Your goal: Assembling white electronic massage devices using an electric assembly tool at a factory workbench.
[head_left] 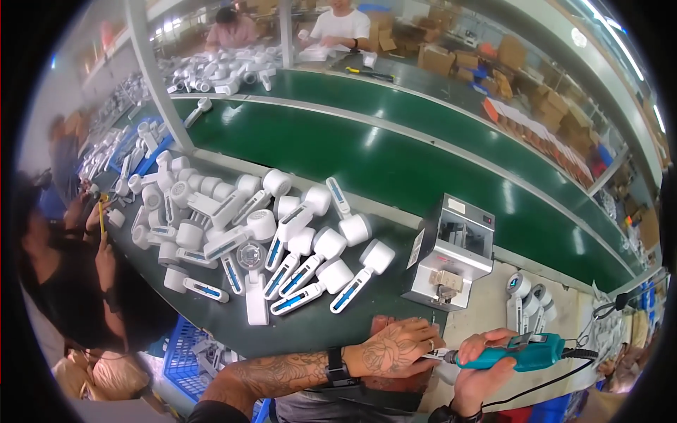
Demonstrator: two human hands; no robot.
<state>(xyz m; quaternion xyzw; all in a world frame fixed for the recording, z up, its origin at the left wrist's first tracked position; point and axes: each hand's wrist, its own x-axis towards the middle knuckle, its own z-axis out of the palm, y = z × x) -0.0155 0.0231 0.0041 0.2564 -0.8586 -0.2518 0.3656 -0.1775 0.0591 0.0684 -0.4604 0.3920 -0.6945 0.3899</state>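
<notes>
My right hand (483,374) is wrapped around a teal corded electric screwdriver (518,354), its tip pointing left. Fingers of my left hand (395,350) close around something by the screwdriver's tip; the back of the hand hides most of it, and only a small whitish bit shows. Beneath my left hand lies a reddish-brown mat (405,384). Just beyond my hands stands a silver box-shaped machine (451,257) with a clear window. To the left is a large pile of white handheld units (303,271) with round heads and handles, several showing a blue strip.
Two or three similar white units (529,303) stand on a pale board at right. A green conveyor (367,134) runs behind the bench. A blue crate (187,359) sits below the bench edge. At left, a person in black (77,275) holds a yellow tool; others sit across the conveyor.
</notes>
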